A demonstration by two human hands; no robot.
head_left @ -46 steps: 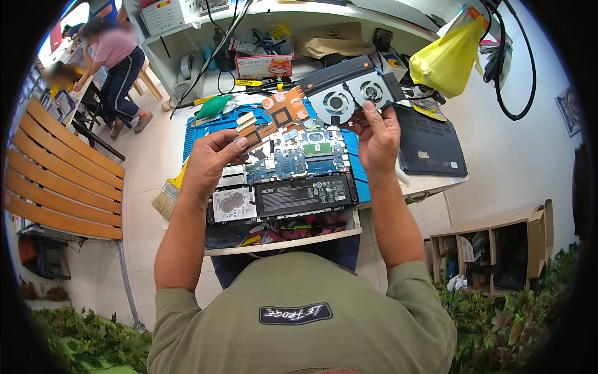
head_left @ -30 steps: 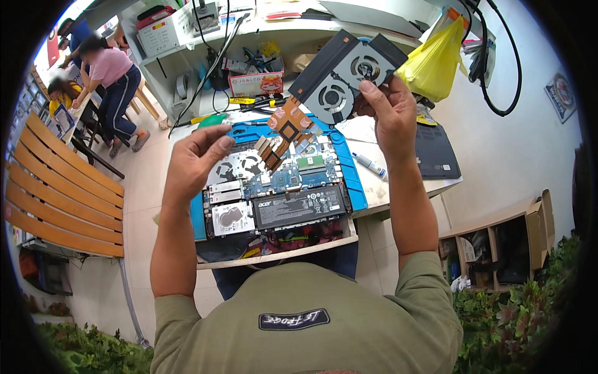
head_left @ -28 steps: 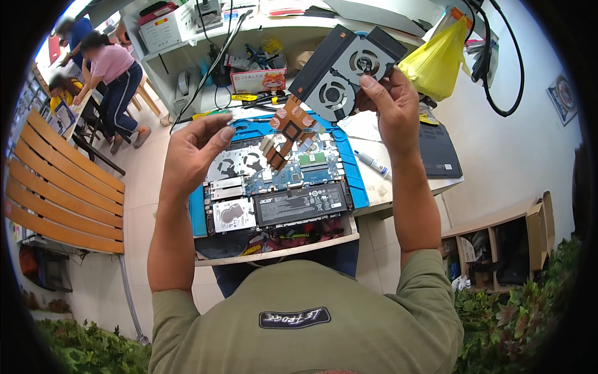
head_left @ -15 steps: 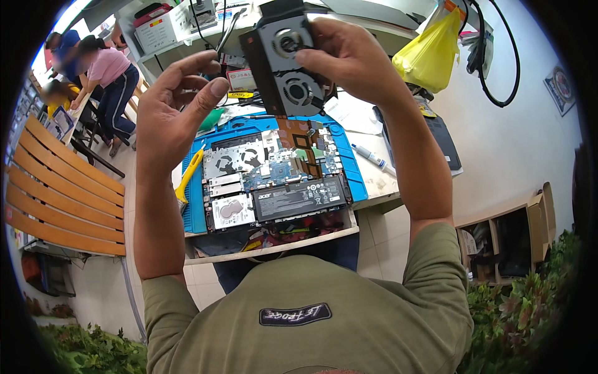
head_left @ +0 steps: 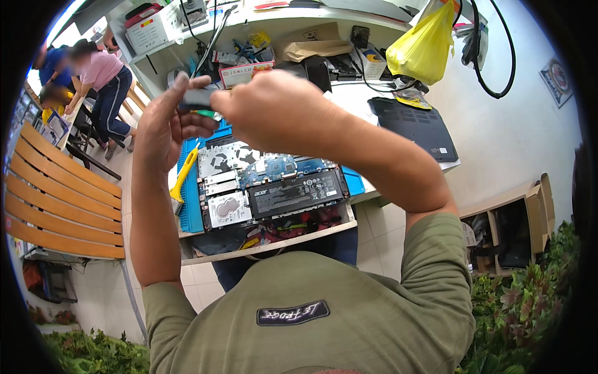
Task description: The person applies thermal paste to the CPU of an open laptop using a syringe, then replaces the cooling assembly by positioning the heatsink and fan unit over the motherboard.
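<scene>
My right hand (head_left: 274, 109), smeared by motion, is closed round the dark fan assembly (head_left: 195, 100), mostly hidden behind it along with the copper part. My left hand (head_left: 165, 124) has its fingers loosely curled and apart around the assembly's visible end; whether it touches is unclear. Below them an opened laptop (head_left: 299, 193), with blue board, black battery and silver drive (head_left: 227, 210), rests on a blue mat (head_left: 190, 215). A yellow-handled brush (head_left: 187, 168) lies at the mat's left.
A dark laptop panel (head_left: 420, 134) lies at the bench's right. Behind are a cluttered shelf (head_left: 268, 19) and a hanging yellow bag (head_left: 417, 53). An open drawer (head_left: 293, 237) juts toward me. Left are a slatted wooden seat (head_left: 62, 199) and people (head_left: 103, 81); right, a cardboard organiser (head_left: 529, 218).
My right hand has swung down and left with the fan assembly, turning it mostly out of sight. My left hand, earlier off the copper part it held, now meets it at upper left.
</scene>
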